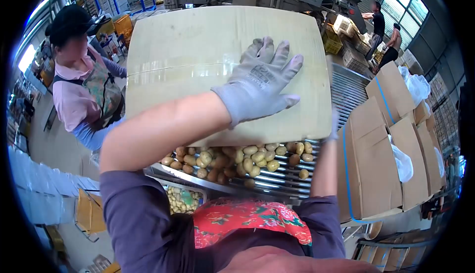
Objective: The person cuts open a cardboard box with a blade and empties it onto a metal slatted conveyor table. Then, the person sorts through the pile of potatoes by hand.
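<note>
A large, pale, taped cardboard box (178,95) fills the middle of the head view, above a roller conveyor (341,82). My left hand (262,82), in a grey glove, lies flat on the box with its fingers spread. At the box's right edge is my right hand (335,124), also gloved; its fingers are mostly hidden, so their grip cannot be made out. Several potatoes (255,159) lie on the rollers just below the box, close to my body. Whatever lies behind the box is hidden.
Open cardboard boxes (371,159) with plastic liners stand along the right. A co-worker (81,85) in a cap is close on the left. Below the conveyor's near edge sits a container of small potatoes (180,199). Two people and stacked crates (354,58) are at the back right.
</note>
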Available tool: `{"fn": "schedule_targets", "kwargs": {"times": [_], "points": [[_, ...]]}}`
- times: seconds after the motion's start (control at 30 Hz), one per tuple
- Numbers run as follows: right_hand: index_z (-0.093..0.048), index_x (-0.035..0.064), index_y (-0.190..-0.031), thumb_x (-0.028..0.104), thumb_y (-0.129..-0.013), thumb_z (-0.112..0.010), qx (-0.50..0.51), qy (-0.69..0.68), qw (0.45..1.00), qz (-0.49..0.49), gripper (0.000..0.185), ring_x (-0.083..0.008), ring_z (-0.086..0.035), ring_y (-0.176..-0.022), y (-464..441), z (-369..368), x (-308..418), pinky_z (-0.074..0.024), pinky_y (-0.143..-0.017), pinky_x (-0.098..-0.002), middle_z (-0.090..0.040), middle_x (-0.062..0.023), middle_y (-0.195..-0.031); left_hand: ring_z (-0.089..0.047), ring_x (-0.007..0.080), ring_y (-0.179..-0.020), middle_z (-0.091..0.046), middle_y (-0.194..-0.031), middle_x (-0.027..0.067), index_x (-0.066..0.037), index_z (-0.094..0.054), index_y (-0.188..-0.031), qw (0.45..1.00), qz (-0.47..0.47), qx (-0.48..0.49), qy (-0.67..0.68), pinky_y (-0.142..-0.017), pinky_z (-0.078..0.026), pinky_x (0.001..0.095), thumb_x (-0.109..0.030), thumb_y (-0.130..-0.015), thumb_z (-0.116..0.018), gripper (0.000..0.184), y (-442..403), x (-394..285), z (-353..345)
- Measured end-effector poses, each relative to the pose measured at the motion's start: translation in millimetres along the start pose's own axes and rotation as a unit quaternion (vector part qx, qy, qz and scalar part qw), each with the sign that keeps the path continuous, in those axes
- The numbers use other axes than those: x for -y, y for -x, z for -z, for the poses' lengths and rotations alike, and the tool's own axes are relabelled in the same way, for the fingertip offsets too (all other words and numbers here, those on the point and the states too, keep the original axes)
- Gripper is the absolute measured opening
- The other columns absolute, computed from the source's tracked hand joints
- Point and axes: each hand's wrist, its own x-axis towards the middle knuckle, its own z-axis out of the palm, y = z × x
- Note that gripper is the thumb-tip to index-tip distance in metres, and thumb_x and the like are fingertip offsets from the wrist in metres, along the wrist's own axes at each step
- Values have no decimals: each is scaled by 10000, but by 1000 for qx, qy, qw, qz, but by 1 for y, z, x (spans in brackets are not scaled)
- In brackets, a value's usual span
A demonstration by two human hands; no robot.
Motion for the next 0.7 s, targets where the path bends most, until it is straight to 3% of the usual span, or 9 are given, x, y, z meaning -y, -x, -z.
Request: {"fn": "schedule_targets", "kwargs": {"times": [0.1, 0.2, 0.27, 0.37, 0.43, 0.47, 0.53, 0.57, 0.7], "points": [[-492, -15, -1396, 394, -1075, -458, -54, -64, 976, 202, 521, -200, -707, -878, 47, -28, 149, -580, -829, -321, -708, -154, -1076, -305, 479, -1456, -377, -1546, 283, -97, -355, -1542, 999, -12, -16, 35, -1203, -237, 521, -562, -960, -509, 760, 3, -4, -4], [-469, -1, -1438, 452, -1061, -446, 108, -34, 934, 340, 590, -189, -697, -916, 84, -68, 265, -576, -862, -315, -703, -162, -1101, -330, 447, -1452, -421, -1509, 282, -82, -445, -1483, 995, -65, -34, 67, -1206, -242, 510, -513, -965, -524, 679, 2, -3, -12], [-500, 17, -1430, 384, -1083, -376, 302, -86, 916, 250, 520, -159, -692, -879, 104, -123, 315, -572, -855, -310, -708, -148, -1113, -364, 426, -1432, -466, -1471, 265, -77, -513, -1425, 993, -83, -40, 79, -1207, -249, 504, -479, -959, -540, 616, 4, -5, -11], [-572, 28, -1337, 299, -1073, -461, 338, -50, 939, 44, 394, -144, -673, -818, 68, -193, 306, -555, -779, -293, -713, -88, -1070, -466, 344, -1354, -564, -1373, 174, -94, -616, -1303, 992, -85, 49, 79, -1210, -252, 517, -377, -888, -632, 502, 11, -10, 21], [-586, -11, -1289, 225, -1057, -501, 356, -39, 933, -30, 342, -199, -700, -855, 37, -202, 272, -572, -774, -305, -708, -122, -1041, -452, 309, -1366, -566, -1383, 136, -119, -621, -1301, 977, -141, -160, -13, -1215, -231, 532, -351, -852, -668, 507, 38, -1, 42], [-578, -12, -1299, 167, -1051, -513, 327, 15, 944, 28, 313, -198, -698, -824, 36, -209, 268, -579, -778, -314, -710, -124, -1025, -445, 291, -1372, -567, -1389, 117, -132, -623, -1300, 949, -170, -260, -58, -1218, -221, 540, -337, -834, -686, 514, 51, 9, 53], [-579, -35, -1228, 200, -1080, -460, 318, -6, 942, 106, 302, -209, -709, -756, 48, -209, 265, -609, -704, -319, -699, -151, -963, -416, 256, -1413, -546, -1439, 94, -187, -580, -1375, 929, -55, -325, -170, -1234, -156, 558, -340, -796, -721, 615, 58, 44, 67], [-604, -20, -1253, 179, -1070, -492, 402, -13, 910, 102, 293, -177, -711, -795, 44, -202, 270, -591, -728, -293, -708, -138, -987, -418, 251, -1416, -539, -1453, 84, -201, -555, -1402, 930, -19, -318, -181, -1239, -135, 555, -358, -798, -724, 647, 59, 62, 72], [-677, 26, -1226, 173, -1031, -588, 371, 195, 870, 259, 260, -110, -682, -826, 68, -208, 288, -557, -753, -273, -719, -61, -956, -429, 241, -1421, -508, -1501, 51, -251, -462, -1491, 924, 111, -227, -285, -1246, -61, 554, -454, -801, -747, 774, 65, 116, 69]]}}
